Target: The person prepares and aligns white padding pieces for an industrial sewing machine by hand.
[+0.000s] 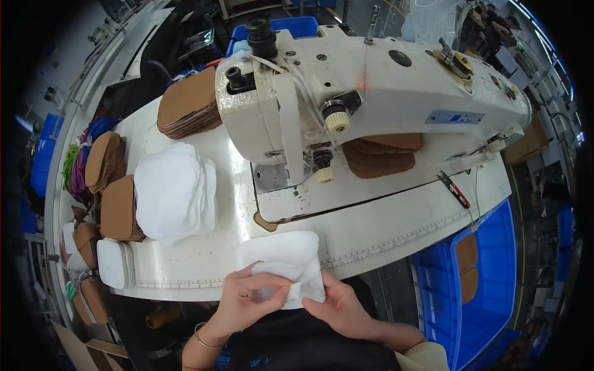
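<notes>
At the front edge of the sewing table, a white fabric piece (281, 247) with rounded corners is held between my two hands. My left hand (250, 297) pinches a small white tag or fold at its near edge between thumb and forefinger. My right hand (340, 306) grips the lower right corner, thumb on top. Beyond the fabric stands a white sewing machine (396, 80), its needle area (303, 167) partly hidden by the machine head. A tall stack of similar white pieces (170, 191) lies to the left.
Brown rounded pieces are stacked behind the white ones (189, 105), at the left edge (117, 210) and under the machine arm (380, 157). Red-handled snips (455, 190) lie on the right of the table. A blue bin (495, 266) with brown pieces stands at lower right.
</notes>
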The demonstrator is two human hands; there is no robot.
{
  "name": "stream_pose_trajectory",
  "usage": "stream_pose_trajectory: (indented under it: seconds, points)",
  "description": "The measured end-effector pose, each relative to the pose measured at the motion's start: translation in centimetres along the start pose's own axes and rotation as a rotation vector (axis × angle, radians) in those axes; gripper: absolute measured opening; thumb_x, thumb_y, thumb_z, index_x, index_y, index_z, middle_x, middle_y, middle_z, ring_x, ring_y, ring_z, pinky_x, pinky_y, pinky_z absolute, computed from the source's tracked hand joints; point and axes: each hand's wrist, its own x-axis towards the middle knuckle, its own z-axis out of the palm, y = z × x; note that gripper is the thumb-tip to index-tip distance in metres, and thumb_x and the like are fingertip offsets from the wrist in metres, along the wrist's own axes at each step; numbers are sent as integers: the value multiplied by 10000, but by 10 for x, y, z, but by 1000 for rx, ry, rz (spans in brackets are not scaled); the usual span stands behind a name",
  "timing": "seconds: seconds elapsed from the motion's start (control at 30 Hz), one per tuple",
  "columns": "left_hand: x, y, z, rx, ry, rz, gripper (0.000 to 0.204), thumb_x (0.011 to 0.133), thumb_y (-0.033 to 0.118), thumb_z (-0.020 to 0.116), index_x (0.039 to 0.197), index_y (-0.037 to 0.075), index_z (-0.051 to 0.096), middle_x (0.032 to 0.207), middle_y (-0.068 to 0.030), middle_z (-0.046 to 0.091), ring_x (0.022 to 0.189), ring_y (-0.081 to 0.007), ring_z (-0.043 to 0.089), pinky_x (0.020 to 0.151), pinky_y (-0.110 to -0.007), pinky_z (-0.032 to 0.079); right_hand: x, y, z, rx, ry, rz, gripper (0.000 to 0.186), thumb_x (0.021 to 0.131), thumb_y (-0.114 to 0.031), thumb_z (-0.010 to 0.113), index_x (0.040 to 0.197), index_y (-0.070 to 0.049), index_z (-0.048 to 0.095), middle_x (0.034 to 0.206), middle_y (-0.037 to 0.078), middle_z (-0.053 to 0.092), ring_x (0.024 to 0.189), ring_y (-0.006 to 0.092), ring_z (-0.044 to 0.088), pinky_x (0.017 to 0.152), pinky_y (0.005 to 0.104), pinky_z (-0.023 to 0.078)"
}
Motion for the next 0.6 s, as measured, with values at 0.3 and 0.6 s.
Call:
stream_pose_trajectory:
  seconds: [0.3, 0.6]
  points:
    - [2, 3, 12, 376, 85, 287, 202, 694, -1, 734, 881, 67, 701, 898, -101, 639, 721, -213, 644, 603, -274, 530, 0, 10, -10, -221, 12, 0, 419, 941, -32, 448, 1354, -15, 382, 983, 0, 545, 788, 21, 481, 681, 179, 418]
    - [-3, -6, -2, -74, 48, -154, 80, 799, 9, 654, 870, -12, 681, 735, 19, 632, 598, 10, 466, 522, -142, 339, -4, 9, -17, -152, 17, 61, 357, 948, -20, 449, 1299, 38, 429, 1058, 29, 587, 935, 33, 517, 807, 201, 430]
